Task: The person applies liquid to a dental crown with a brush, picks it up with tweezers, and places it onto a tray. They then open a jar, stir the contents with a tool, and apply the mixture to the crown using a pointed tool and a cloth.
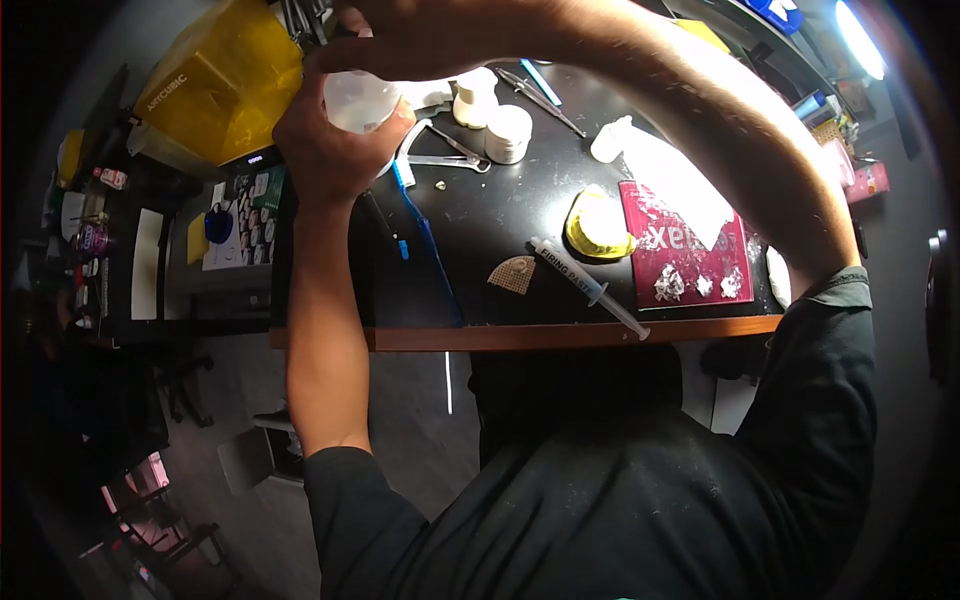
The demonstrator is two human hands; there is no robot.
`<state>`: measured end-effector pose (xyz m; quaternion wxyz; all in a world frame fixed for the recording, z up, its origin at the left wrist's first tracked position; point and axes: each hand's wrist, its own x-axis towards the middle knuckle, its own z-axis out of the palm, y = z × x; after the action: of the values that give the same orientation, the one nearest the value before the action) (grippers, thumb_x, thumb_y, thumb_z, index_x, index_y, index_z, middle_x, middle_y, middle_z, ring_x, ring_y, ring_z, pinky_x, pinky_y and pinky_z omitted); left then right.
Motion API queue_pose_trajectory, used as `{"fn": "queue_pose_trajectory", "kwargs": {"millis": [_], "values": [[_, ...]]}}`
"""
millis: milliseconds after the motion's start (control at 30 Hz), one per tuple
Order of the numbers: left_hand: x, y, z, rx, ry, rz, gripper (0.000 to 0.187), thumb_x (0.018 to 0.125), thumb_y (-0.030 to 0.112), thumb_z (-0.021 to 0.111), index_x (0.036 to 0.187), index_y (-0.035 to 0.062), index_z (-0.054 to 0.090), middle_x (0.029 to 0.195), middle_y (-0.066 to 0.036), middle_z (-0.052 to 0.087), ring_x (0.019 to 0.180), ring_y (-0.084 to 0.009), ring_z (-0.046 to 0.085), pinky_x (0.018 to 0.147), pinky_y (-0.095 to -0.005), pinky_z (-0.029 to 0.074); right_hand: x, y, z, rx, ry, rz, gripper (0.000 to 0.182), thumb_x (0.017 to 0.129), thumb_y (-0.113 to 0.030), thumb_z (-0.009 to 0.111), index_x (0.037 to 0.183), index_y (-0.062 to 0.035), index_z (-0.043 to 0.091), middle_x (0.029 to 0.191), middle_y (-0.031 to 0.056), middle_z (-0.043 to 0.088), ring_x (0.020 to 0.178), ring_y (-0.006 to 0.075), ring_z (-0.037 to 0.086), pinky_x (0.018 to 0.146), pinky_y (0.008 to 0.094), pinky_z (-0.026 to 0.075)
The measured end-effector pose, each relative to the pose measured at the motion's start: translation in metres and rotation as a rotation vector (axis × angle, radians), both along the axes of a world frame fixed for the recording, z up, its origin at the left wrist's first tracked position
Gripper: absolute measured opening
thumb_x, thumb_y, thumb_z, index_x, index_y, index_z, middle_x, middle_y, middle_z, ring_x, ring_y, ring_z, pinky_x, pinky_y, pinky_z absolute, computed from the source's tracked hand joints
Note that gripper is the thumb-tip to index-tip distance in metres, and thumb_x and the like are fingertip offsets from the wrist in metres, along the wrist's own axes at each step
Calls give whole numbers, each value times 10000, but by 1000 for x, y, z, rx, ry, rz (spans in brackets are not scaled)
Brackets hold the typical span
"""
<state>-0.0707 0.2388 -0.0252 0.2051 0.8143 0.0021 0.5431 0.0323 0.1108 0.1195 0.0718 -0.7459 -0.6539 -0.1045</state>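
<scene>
At the far left, a yellow translucent cover (225,80) is seen standing at the back edge of the black worktop (480,230). Just to its right, a small white plastic bottle (357,100) is held above the worktop, gripped from below by the left hand (325,140), whose fingers are wrapped round it. The right hand (420,40) is laid over the bottle's top from above; how its fingers are set cannot be told. A blue-handled tool (425,235) and metal tweezers (450,150) are laid below the bottle. Two white round tubs (492,115) are stood behind. Toward the front edge a mesh scrap (513,273) and a syringe (588,285) are placed. Further right, a yellow dish (598,225) is set touching a red mat (680,250), on which white crumbs and white paper (675,185) are found.
</scene>
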Motion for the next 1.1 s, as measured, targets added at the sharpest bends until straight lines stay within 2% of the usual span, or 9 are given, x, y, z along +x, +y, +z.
{"fn": "queue_pose_trajectory", "kwargs": {"millis": [100, 200, 333, 433, 600, 700, 800, 1033, 1100], "values": [[-5, 0, 1, 19, 19, 37, 524, 610, 184, 929, 1072, 90, 702, 903, -94, 757, 816, -260, 765, 765, -364, 622, 10, 5, -5, 125, -19, 219, 383, 951, -281, 680, 787, 62, 727, 651, 215, 672, 640, 355, 732, 596, 442, 597], [-4, 1, 2, 43, -4, 26, 543, 613, 190, 939, 1092, 99, 698, 909, -90, 755, 820, -260, 764, 765, -361, 620, -9, 4, -1, 23, 45, -57, 275, 910, -194, 681, 808, 55, 738, 749, 223, 714, 722, 364, 752, 638, 434, 609], [0, 13, -7, 95, -50, 60, 561, 618, 199, 954, 1101, 105, 684, 907, -81, 747, 827, -261, 763, 758, -362, 616, -1, 6, 4, -43, -67, 142, 267, 934, -217, 694, 869, 32, 765, 782, 204, 734, 742, 345, 762, 649, 423, 614], [-3, 8, -2, 52, 14, 64, 597, 614, 205, 963, 1126, 91, 678, 925, -83, 749, 830, -266, 762, 759, -364, 615, -7, 11, -6, 64, 47, -4, 242, 919, -209, 695, 880, 18, 772, 778, 192, 739, 747, 332, 767, 659, 413, 617], [-1, 12, -5, 90, -34, 72, 619, 618, 216, 962, 1148, 72, 674, 963, -103, 758, 829, -278, 759, 765, -360, 613, -2, 17, 11, -175, -162, 191, 177, 873, -121, 664, 884, 24, 765, 808, 206, 745, 794, 324, 777, 698, 418, 623], [-2, 15, -5, 106, 24, 85, 641, 609, 223, 966, 1155, 59, 672, 971, -111, 758, 845, -271, 761, 777, -362, 614, -5, 7, 0, -8, 49, 95, 191, 880, -141, 667, 909, 22, 762, 826, 204, 747, 796, 321, 773, 712, 425, 623], [-4, 13, -8, 44, 42, 26, 675, 612, 246, 962, 1188, 52, 670, 984, -118, 756, 864, -290, 759, 800, -382, 611, -10, 13, -2, -4, 66, 90, 206, 888, -173, 673, 945, 1, 767, 836, 192, 749, 809, 320, 770, 723, 429, 623], [-6, 14, -7, 110, 8, 166, 720, 601, 264, 968, 1208, 30, 660, 1023, -144, 754, 880, -302, 759, 812, -386, 605, -14, 17, -7, 9, 119, 62, 254, 906, -249, 687, 1031, -48, 780, 859, 162, 752, 840, 317, 762, 750, 439, 623], [-6, 10, -7, 28, 68, 146, 789, 615, 285, 964, 1277, 18, 631, 1074, -161, 741, 944, -310, 745, 870, -396, 586, -15, 18, -2, 1, 125, 20, 269, 911, -271, 692, 1055, -62, 784, 866, 154, 754, 849, 316, 760, 757, 442, 623]]}}
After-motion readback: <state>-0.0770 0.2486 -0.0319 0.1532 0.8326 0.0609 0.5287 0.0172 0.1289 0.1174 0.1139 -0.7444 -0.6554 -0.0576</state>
